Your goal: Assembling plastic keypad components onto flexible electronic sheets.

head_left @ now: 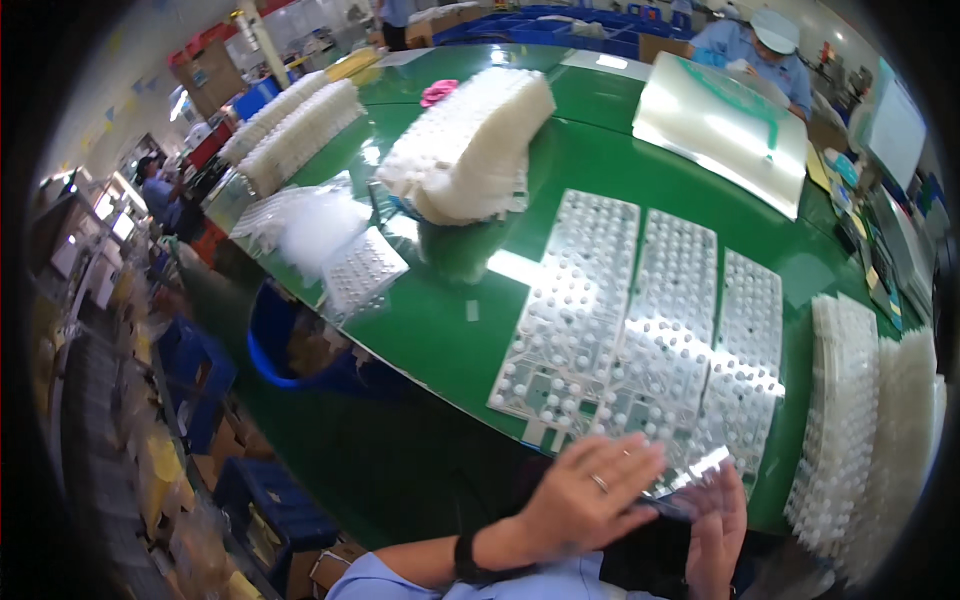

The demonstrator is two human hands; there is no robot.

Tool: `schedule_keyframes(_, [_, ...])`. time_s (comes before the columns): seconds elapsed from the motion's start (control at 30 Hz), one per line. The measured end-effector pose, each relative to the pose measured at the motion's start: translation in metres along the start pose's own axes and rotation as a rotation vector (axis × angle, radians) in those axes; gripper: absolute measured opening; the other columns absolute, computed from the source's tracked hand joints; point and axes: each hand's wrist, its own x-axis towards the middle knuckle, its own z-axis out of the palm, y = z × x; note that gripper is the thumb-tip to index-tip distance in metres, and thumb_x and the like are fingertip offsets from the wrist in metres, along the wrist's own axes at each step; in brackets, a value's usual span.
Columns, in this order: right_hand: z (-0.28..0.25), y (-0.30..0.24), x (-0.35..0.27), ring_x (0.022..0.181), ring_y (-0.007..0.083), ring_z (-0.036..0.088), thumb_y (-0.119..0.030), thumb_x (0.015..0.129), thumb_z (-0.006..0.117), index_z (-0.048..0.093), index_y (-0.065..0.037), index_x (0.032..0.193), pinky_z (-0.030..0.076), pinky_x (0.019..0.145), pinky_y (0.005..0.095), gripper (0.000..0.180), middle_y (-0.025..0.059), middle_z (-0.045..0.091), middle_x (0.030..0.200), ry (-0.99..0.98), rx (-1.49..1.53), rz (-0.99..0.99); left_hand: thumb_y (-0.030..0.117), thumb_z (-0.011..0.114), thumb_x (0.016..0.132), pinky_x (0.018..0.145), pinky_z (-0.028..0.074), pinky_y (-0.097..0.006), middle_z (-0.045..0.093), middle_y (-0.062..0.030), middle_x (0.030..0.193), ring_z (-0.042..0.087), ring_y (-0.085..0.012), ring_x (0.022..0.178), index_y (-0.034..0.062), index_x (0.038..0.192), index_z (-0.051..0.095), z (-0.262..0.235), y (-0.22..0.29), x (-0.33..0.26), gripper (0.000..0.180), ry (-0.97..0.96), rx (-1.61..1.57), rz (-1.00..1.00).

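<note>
My left hand [595,492], with a ring and a dark wristband, reaches in at the lower middle. Its fingers are stretched out and its thumb stands apart, beside a shiny clear plastic piece [692,474]. That piece is in my right hand [717,525], fingers bent round its right end; motion blurs them. Just beyond my hands, three translucent sheets with rows of white domes lie side by side: the left sheet [582,290], the middle sheet [668,310] and the right sheet [748,330]. My hands cover part of their near ends.
Stacks of domed sheets stand at the right edge [845,400], mid-table [470,140] and far left [300,130]. Loose sheets and a white bag [325,230] lie left. Large clear sheets [715,130] lie far right, before a co-worker [770,50]. A blue bin [275,335] stands below the table's left edge.
</note>
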Motion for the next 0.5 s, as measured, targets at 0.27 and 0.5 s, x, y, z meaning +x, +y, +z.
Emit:
schedule_keyframes(0.27, [-0.044,-0.042,-0.014,0.085,0.0172,0.061,-0.001,0.088,0.063,0.071,-0.001,0.112,0.048,0.076,0.0276,0.025,0.0105,0.066,0.094,-0.316,-0.460,0.112,0.018,0.079,0.079,0.093,0.050,-0.040,0.050,-0.0192,0.142,0.059,-0.0338,0.117,0.0072,0.131,0.061,0.013,0.015,0.019,0.056,-0.092,-0.586,-0.107])
schedule_keyframes(0.5, [-0.056,-0.030,-0.051,0.082,0.0101,0.065,0.002,0.088,0.066,0.057,-0.006,0.134,0.052,0.071,0.0223,0.047,0.0074,0.067,0.093,-0.004,-0.228,0.142,0.000,0.072,0.083,0.062,0.048,-0.022,0.066,-0.0076,0.089,0.062,-0.0101,0.072,-0.0011,0.107,0.071,0.030,0.030,0.016,0.024,-0.453,-0.832,-0.437])
